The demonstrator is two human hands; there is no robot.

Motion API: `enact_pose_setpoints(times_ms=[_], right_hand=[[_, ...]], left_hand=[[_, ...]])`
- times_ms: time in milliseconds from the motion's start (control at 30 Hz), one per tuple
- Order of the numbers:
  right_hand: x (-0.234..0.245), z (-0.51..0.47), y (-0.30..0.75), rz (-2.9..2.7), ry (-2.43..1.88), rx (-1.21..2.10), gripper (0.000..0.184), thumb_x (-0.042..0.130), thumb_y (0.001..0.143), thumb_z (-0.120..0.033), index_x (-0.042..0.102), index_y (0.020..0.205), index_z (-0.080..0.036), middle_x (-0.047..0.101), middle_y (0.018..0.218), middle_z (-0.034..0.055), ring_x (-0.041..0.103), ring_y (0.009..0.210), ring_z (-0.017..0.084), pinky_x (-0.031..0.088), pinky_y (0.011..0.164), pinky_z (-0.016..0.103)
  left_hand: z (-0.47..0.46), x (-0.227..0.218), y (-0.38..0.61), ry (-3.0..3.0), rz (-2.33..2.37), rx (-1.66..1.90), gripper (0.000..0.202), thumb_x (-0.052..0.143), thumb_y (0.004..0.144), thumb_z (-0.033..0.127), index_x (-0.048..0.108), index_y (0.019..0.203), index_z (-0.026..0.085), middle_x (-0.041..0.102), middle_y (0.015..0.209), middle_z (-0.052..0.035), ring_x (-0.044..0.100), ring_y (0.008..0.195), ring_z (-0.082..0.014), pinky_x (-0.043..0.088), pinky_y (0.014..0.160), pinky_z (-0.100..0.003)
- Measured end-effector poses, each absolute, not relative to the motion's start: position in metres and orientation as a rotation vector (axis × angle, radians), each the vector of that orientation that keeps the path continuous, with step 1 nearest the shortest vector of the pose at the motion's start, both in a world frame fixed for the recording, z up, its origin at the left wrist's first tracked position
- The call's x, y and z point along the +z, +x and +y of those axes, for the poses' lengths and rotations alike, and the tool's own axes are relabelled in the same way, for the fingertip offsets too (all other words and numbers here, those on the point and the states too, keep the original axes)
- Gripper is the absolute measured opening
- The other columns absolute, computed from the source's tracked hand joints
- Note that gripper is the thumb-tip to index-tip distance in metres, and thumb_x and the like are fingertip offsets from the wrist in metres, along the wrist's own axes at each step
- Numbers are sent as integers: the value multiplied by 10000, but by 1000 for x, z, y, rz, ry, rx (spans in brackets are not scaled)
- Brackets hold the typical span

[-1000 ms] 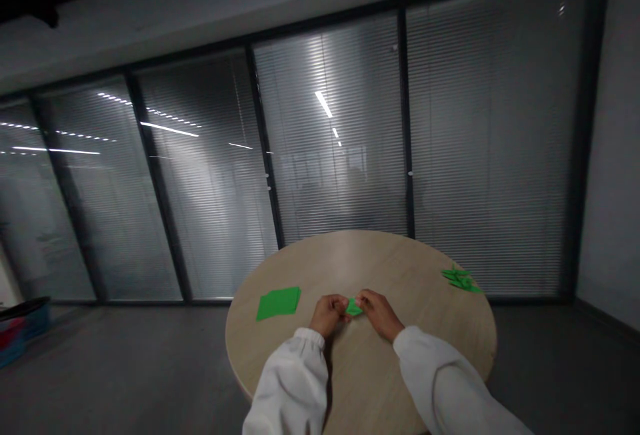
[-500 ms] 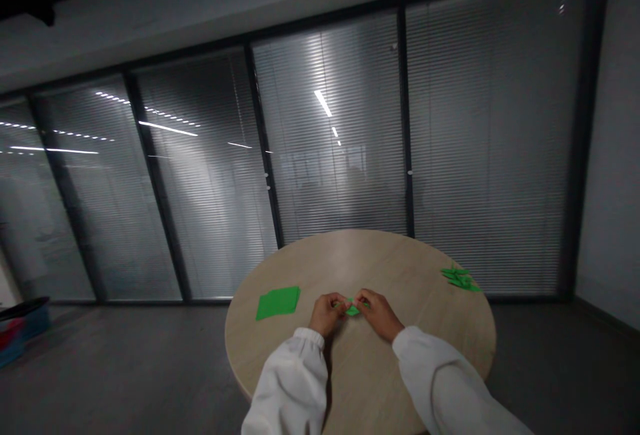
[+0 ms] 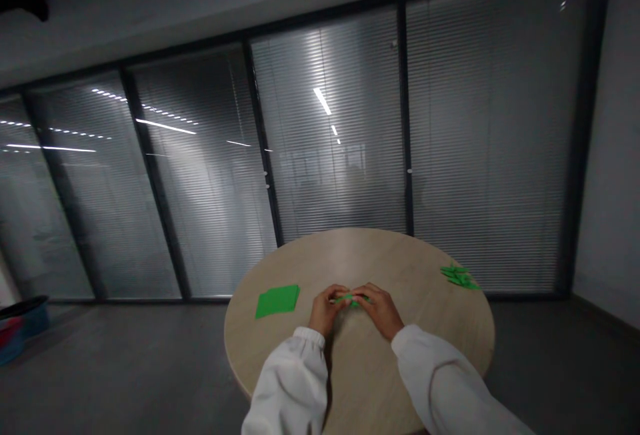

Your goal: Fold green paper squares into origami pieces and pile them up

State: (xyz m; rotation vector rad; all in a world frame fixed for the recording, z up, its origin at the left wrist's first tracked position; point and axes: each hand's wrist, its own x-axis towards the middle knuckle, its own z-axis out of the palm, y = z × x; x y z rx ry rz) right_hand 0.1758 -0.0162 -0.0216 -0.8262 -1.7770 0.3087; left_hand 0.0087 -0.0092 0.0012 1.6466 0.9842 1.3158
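Both my hands meet over the middle of a round wooden table (image 3: 415, 328). My left hand (image 3: 326, 307) and my right hand (image 3: 381, 307) each pinch a small folded green paper piece (image 3: 350, 299) between their fingertips, just above the tabletop. The fingers of both hands are curled closed around it, hiding most of the paper. White sleeves cover both forearms. A flat stack of green paper squares (image 3: 277, 301) lies to the left of my left hand.
Several folded green paper pieces (image 3: 459, 276) lie in a small pile near the table's right rim. Glass walls with shut blinds stand behind the table. A blue and red object (image 3: 20, 322) sits on the grey floor at far left.
The green piece has been pressed narrower between my fingertips. Both hands have crept slightly away from me and closer together.
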Motion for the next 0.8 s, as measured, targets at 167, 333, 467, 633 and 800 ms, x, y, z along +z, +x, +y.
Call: enact_pose_setpoints(times_ms=[167, 333, 467, 633, 800], right_hand=[[-22, -16, 176, -1777, -794, 329, 221, 535, 887, -311, 696, 1031, -262, 675, 909, 51, 631, 858, 189, 513, 789, 321], [-22, -16, 176, -1798, -795, 314, 234, 530, 894, -339, 699, 1036, -261, 656, 865, 49, 624, 813, 176, 516, 751, 298], [-23, -15, 176, -1804, -783, 305, 243, 509, 908, -334, 696, 1042, -257, 636, 865, 51, 617, 818, 169, 515, 756, 297], [-23, -14, 175, -1795, -772, 318, 251, 487, 919, -328, 710, 1004, -248, 629, 857, 49, 618, 818, 167, 513, 746, 288], [-25, -13, 175, -1775, -797, 277, 256, 477, 927, -329, 711, 969, -233, 631, 850, 55, 605, 825, 178, 505, 764, 309]], left_hand=[[-12, 2, 10, 1719, 971, 1353, 250, 723, 635, 248, 573, 828, 194, 656, 665, 19, 605, 670, -146, 421, 643, -222], [-11, 0, 10, 1718, 944, 1369, 255, 720, 632, 227, 531, 800, 198, 623, 626, 37, 581, 635, -134, 405, 624, -218], [-12, 2, 10, 1702, 884, 1364, 244, 719, 633, 222, 539, 794, 191, 594, 603, 48, 557, 616, -124, 404, 627, -216], [-14, 5, 10, 1693, 897, 1360, 214, 724, 634, 240, 615, 804, 169, 636, 615, 14, 579, 625, -143, 424, 624, -226], [-16, 6, 7, 1944, 1086, 1365, 126, 699, 688, 277, 715, 736, 163, 714, 729, -52, 632, 711, -189, 471, 694, -266]])
